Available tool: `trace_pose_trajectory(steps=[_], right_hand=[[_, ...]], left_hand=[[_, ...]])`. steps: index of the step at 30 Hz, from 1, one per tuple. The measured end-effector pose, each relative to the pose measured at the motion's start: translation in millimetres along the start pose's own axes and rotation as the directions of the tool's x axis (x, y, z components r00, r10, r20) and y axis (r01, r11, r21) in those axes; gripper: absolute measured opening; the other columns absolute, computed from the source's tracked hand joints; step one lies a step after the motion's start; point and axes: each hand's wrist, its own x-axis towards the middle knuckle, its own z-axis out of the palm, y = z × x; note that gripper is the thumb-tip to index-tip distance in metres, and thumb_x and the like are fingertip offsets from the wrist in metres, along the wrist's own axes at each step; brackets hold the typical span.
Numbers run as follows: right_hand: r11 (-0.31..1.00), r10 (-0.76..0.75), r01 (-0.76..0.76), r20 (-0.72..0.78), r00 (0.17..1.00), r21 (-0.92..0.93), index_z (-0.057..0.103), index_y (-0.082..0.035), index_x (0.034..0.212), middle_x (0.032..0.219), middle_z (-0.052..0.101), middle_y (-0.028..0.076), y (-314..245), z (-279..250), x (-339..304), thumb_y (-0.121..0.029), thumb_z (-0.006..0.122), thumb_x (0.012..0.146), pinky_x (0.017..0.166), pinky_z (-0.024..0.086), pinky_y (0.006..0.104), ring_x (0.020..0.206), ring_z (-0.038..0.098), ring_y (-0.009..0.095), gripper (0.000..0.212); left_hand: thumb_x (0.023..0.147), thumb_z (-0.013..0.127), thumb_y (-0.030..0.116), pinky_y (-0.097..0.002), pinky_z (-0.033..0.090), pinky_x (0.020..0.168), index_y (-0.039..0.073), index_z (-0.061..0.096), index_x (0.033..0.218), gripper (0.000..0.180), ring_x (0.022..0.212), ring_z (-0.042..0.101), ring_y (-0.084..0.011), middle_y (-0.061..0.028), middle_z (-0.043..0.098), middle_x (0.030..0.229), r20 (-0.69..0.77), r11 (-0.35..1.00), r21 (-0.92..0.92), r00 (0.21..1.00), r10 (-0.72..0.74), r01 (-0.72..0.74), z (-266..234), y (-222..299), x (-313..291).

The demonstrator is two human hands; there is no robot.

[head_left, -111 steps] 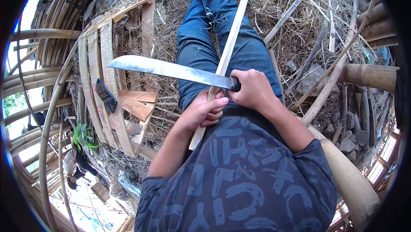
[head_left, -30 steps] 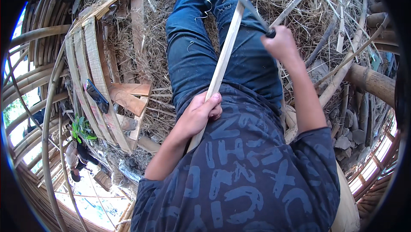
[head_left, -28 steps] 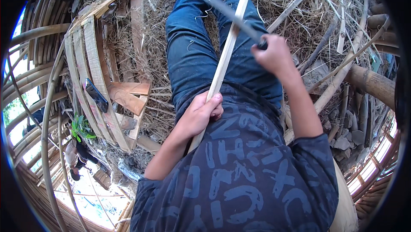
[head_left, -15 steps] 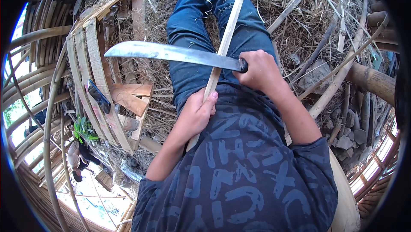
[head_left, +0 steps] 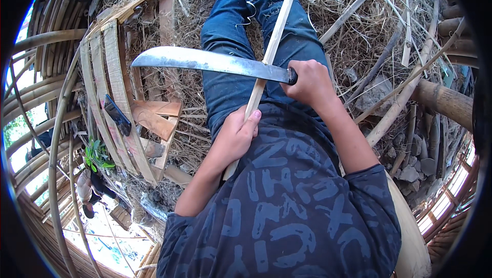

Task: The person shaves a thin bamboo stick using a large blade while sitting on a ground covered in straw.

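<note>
A long pale wooden strip (head_left: 279, 24) runs from my waist up over my thighs and out past the knees. My left hand (head_left: 241, 133) is closed around its lower part, thumb on top. In my right hand (head_left: 308, 84) is the dark handle of a machete, fingers wrapped round it. The machete (head_left: 205, 62) lies across the strip, its broad grey blade pointing left and the part near the handle touching the wood. A small curl of shaving seems to stand where blade and strip meet.
Left of my legs stands a slatted wooden crate (head_left: 114, 57) with a dark phone (head_left: 118, 115) on it. Shavings (head_left: 353, 42) cover the ground. Bamboo poles (head_left: 443, 102) and stones (head_left: 410, 173) lie at the right. Another person (head_left: 87, 191) is beyond the bamboo wall at lower left.
The machete blade has turned slightly, showing more of its flat face, and its tip has shifted a little right and down. Both hands keep their holds.
</note>
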Motion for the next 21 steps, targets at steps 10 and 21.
trace_pose_trajectory(steps=[10, 21], right_hand=[[0.991, 0.132, -0.134, -0.046, 0.99, -0.03, 0.072, -0.006, 0.081, 0.08, 0.069, 0.021, 25.9, -6.4, 21.3, -0.031, 0.071, 0.072, 0.075, 0.056, 0.0452, 0.08, 0.068, 0.038, 0.027], [0.939, 0.332, -0.319, -0.093, 0.939, 0.132, 0.07, 0.004, 0.092, 0.084, 0.068, 0.026, 77.0, -17.9, 45.6, -0.037, 0.072, 0.072, 0.079, 0.054, 0.0444, 0.087, 0.068, 0.041, 0.046]], left_hand=[[0.103, 0.045, 0.025, -0.0236, 0.036, 0.053, 0.002, 0.049, 0.085, 0.029, 0.058, 0.041, -0.0058, 0.002, 0.047, 0.065, 0.017, 1.0, 0.007, 1.0, -0.001, 0.001, -2.3, -1.3, 0.0], [0.104, 0.043, 0.02, -0.0233, 0.03, 0.048, 0.001, 0.05, 0.096, 0.023, 0.049, 0.033, -0.0054, 0.0042, 0.038, 0.059, 0.169, 0.956, -0.274, 0.984, -0.062, 0.108, -9.2, -3.4, -2.2]])
